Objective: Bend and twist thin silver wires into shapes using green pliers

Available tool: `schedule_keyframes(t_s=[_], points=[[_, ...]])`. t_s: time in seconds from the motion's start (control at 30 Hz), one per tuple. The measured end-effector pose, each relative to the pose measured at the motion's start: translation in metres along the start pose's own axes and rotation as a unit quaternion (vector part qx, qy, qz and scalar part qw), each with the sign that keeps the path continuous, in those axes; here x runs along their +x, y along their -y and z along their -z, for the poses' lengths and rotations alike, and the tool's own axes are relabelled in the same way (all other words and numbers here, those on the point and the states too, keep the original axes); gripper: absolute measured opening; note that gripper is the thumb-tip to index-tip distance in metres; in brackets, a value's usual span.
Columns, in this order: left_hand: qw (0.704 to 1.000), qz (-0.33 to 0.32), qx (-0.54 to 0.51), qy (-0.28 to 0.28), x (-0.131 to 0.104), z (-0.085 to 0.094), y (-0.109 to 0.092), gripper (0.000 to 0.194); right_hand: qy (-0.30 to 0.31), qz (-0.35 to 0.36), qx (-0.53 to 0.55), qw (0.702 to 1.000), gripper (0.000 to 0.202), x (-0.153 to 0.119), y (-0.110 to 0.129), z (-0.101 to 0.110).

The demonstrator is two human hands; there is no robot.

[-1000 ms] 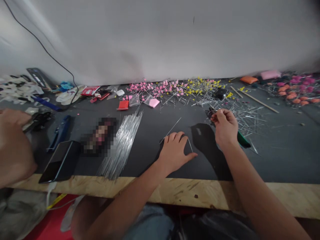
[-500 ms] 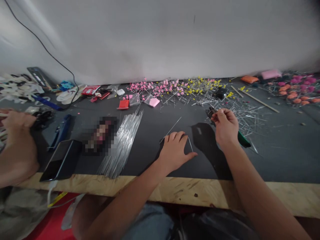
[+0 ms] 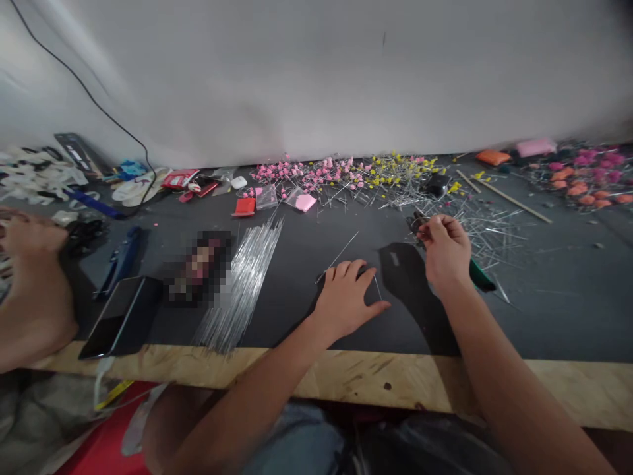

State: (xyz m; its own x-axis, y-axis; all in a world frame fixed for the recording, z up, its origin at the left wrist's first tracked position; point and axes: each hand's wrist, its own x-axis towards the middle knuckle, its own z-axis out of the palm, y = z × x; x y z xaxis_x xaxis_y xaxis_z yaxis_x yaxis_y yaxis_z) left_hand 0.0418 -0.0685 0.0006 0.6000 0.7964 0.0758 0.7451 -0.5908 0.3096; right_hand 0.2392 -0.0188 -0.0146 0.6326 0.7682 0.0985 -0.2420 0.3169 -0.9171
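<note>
My left hand (image 3: 346, 295) lies palm down on the dark mat (image 3: 297, 323), fingers spread. One thin wire (image 3: 342, 252) sticks out beyond its fingertips, and another short stretch of wire (image 3: 378, 287) shows between thumb and index finger; what is under the palm is hidden. My right hand (image 3: 448, 254) is closed round what look like pliers (image 3: 481, 276), with a green handle below the hand and dark jaws past the fingertips. A bundle of straight silvery wires (image 3: 247, 277) lies left of my left hand. Loose cut wires (image 3: 487, 231) are scattered beyond my right hand.
Wire stems with pink tips (image 3: 306, 173) and yellow tips (image 3: 400, 168) line the wall. Orange and magenta pieces (image 3: 588, 175) are at far right. A phone (image 3: 121, 316), a blue tool (image 3: 119, 260) and another person's arm (image 3: 34, 290) are at left. A wooden stick (image 3: 517, 201) lies back right.
My left index finger has shifted slightly to the right, near the short wire. My right hand stays almost still. The other person's hand at left has moved a little.
</note>
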Motion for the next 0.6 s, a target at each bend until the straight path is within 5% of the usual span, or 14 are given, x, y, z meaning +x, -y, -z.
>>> schedule_keyframes(t_s=[0.2,0.37,0.5,0.6], points=[[0.997,0.014,-0.076,-0.003,0.003,0.001,0.003,0.054,0.014,-0.008,-0.012,1.000,0.013,-0.003,-0.002,-0.004],[0.970,0.006,-0.241,0.015,0.003,0.000,0.002,0.045,0.058,-0.051,-0.031,0.997,0.014,-0.016,-0.008,-0.013],[0.911,0.033,-0.411,0.017,0.004,-0.005,0.000,0.031,0.102,-0.077,-0.028,0.991,0.014,-0.025,-0.009,-0.018],[0.816,0.092,-0.570,-0.033,0.009,-0.007,0.004,0.024,0.121,-0.092,-0.024,0.988,0.013,-0.030,-0.008,-0.019]])
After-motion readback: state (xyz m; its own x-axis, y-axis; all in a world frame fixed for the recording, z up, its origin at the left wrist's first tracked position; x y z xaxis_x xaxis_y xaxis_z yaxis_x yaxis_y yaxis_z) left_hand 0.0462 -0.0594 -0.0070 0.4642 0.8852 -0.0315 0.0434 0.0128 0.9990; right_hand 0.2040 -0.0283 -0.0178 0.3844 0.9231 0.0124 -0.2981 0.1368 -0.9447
